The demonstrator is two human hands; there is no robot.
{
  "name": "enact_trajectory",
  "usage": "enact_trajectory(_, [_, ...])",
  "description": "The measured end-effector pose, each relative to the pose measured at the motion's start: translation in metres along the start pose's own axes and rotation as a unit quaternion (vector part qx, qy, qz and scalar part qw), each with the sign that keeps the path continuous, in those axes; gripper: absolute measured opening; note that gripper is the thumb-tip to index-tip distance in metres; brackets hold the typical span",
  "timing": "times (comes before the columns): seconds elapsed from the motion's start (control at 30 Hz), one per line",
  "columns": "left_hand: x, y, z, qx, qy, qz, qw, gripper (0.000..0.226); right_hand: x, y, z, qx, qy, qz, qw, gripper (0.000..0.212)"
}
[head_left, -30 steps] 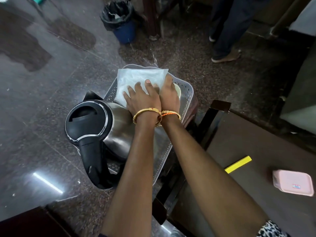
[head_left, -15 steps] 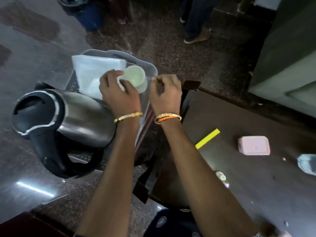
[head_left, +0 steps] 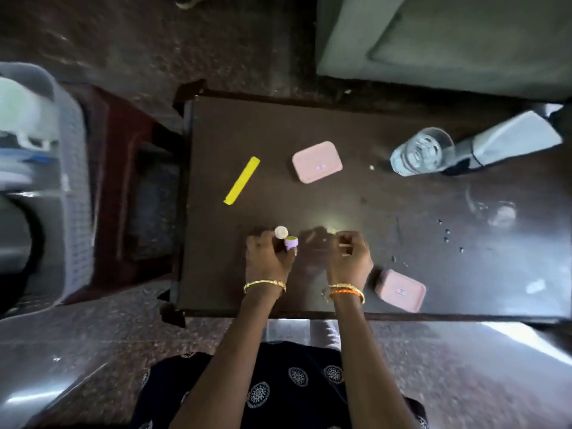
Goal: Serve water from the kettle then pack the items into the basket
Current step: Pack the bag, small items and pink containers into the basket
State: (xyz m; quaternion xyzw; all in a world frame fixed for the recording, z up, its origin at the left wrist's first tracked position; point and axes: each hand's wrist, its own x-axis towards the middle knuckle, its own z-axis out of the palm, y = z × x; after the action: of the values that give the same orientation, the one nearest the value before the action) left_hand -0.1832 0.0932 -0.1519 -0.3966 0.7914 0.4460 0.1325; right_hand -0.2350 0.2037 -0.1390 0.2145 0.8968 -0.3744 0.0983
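The grey mesh basket [head_left: 72,181] stands at the far left on a red-brown chair, blurred, with white cloth and the steel kettle [head_left: 15,239] lying inside it. On the dark table [head_left: 387,212] my left hand [head_left: 268,258] grips a small purple pot [head_left: 291,243], with a round pale lid [head_left: 281,232] beside its fingertips. My right hand [head_left: 349,258] hovers next to it with its fingers curled in a pinch; whether it holds anything is too blurred to tell. A glass of water [head_left: 421,153] stands at the table's far right.
Two pink boxes lie on the table, one [head_left: 317,162] in the middle and another [head_left: 400,291] near the front edge by my right wrist. A yellow strip [head_left: 243,180] lies at the left. Water drops [head_left: 447,239] and a grey-white object [head_left: 507,140] are at the right.
My view swung from the basket to the table. Both hands left the cloth and cup in the basket and came back to the table's front; the left one now holds the purple pot.
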Motion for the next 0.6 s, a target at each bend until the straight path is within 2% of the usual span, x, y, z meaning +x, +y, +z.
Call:
enact_trajectory(0.1, [-0.002,0.0,0.018,0.013,0.022,-0.013,1.0,0.042,0.001,0.026,-0.006,-0.046,-0.136,0.024,0.989,0.018])
enact_trajectory(0.17, [0.001,-0.001,0.022,0.012,0.036,-0.015,0.999,0.045,-0.003,0.029,0.0,-0.067,-0.223,-0.001,0.972,0.029])
enact_trajectory(0.27, [0.01,0.001,0.027,0.017,0.069,-0.03,0.997,0.046,-0.01,0.029,0.015,-0.081,-0.297,-0.039,0.951,0.041])
enact_trajectory(0.47, [0.027,0.006,0.03,0.035,0.08,-0.004,0.996,0.028,-0.015,0.025,0.037,-0.113,-0.274,-0.056,0.953,0.03])
enact_trajectory(0.6, [0.027,0.006,0.029,0.023,0.1,0.016,0.995,0.023,-0.012,0.027,0.039,-0.083,-0.247,-0.049,0.964,0.026])
